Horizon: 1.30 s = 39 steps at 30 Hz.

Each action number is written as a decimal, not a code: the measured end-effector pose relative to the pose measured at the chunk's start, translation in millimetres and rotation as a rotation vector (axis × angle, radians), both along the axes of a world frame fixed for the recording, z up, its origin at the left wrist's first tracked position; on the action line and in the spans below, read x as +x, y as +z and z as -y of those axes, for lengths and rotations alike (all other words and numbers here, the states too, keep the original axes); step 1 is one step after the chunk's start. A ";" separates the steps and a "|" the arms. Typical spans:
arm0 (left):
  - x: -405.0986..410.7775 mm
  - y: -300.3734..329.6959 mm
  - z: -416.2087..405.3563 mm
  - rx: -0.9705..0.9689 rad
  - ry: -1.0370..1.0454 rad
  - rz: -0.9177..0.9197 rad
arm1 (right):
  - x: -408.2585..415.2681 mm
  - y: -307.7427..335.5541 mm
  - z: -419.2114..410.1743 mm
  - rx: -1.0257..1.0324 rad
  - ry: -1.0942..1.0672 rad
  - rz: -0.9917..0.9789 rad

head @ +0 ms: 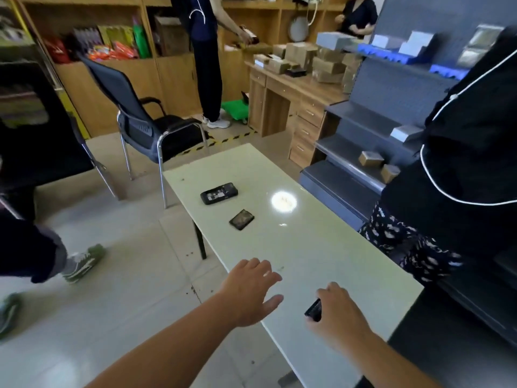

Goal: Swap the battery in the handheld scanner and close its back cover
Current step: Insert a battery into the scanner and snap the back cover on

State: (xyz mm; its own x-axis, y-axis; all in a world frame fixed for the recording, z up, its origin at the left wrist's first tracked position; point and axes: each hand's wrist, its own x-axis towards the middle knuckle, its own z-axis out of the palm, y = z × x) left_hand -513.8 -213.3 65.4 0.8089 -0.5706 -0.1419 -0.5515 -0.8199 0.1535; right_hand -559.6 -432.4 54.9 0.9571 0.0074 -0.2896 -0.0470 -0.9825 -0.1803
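The black handheld scanner (pixel 219 193) lies on the pale green table (pixel 321 247), back up, with its battery bay uncovered. A flat dark rectangular piece (pixel 241 219), a cover or a battery, rests on the table a little nearer to me. My left hand (pixel 251 289) hovers over the table's near left edge, fingers spread, holding nothing. My right hand (pixel 335 309) is closed around a small black block (pixel 314 310), which looks like a battery; only one end of it shows.
A person in dark clothes (pixel 461 163) stands close at the table's right side. A black chair (pixel 145 119) stands beyond the far left corner. Another person's foot (pixel 84 261) is on the floor at left. Grey shelving (pixel 377 130) rises behind the table.
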 end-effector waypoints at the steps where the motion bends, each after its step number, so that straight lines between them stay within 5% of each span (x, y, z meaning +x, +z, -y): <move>1: 13.8 1.4 -9.4 -0.001 0.004 -0.003 | 13.9 2.6 -8.8 0.001 -0.001 0.001; 17: 291.9 -27.6 -156.3 0.007 -0.186 -0.015 | 252.7 0.6 -161.6 0.017 -0.127 -0.033; 27: 433.0 -77.2 -175.9 0.016 -0.241 -0.060 | 374.2 -20.2 -204.5 0.090 -0.203 -0.050; 39: 492.0 -161.0 -161.4 0.032 0.106 -0.314 | 420.5 -31.5 -236.5 0.084 -0.340 -0.147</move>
State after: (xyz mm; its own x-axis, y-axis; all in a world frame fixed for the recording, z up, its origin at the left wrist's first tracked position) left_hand -21.9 -51.9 -95.5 0.7773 -0.4771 -0.4101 -0.3932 -0.8773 0.2753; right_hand -139.2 -195.9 23.5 0.8574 -0.2737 -0.4358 -0.3988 -0.8886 -0.2265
